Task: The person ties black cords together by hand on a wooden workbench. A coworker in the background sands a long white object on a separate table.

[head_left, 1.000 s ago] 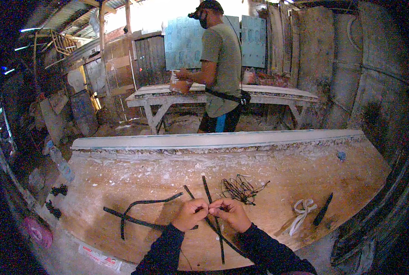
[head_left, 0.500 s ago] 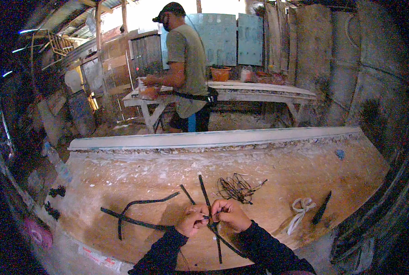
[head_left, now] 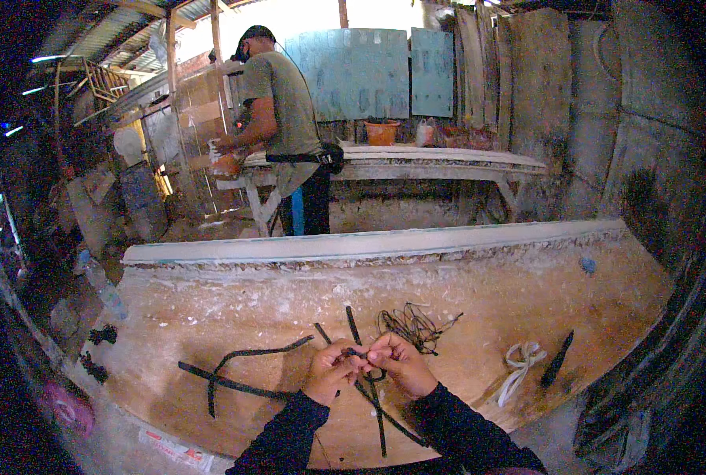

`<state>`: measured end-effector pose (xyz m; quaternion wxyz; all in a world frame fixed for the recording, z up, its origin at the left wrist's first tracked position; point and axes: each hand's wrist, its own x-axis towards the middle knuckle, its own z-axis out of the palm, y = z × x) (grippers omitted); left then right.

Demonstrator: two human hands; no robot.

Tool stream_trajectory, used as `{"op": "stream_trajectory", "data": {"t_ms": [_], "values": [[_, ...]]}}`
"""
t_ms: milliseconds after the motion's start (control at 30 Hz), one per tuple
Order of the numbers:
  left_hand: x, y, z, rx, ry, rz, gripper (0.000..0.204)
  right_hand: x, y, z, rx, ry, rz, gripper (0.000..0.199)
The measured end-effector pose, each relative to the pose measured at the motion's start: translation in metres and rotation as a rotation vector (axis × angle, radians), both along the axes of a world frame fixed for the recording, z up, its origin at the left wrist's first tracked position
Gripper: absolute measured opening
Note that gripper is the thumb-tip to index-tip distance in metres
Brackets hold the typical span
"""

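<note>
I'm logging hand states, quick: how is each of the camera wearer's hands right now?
Left hand: closed, pinching a small dark piece.
Right hand: closed, fingertips pinched at the same piece's right end.

Ahead and right of your right grip (head_left: 401, 366) you have a blue scrap (head_left: 587, 266), well beyond the grip an orange bucket (head_left: 382, 134) on the far bench (head_left: 428, 169) before blue panels (head_left: 357, 75), and ahead to its left a co-worker (head_left: 291, 111) and a clear bottle (head_left: 106, 290).
</note>
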<state>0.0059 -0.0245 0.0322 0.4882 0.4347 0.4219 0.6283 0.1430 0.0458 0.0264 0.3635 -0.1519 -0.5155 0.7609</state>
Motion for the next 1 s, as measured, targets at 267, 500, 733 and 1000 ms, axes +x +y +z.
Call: {"op": "stream_trajectory", "data": {"t_ms": [267,500,733,1000], "values": [[-0.005,0.011,-0.017,-0.146,-0.063,0.180,0.015,-0.004,-0.016,0.001,0.467,-0.350,-0.190,0.012],[-0.005,0.016,-0.023,-0.220,-0.252,0.244,0.015,-0.007,-0.020,-0.002,0.856,-0.589,-0.332,0.013],[-0.009,0.010,-0.017,-0.159,-0.174,0.102,0.017,-0.003,-0.016,-0.002,0.797,-0.623,-0.269,0.024],[-0.003,0.018,-0.027,0.096,0.197,-0.116,0.047,-0.010,-0.011,-0.005,-0.172,0.078,-0.038,0.011]]}}
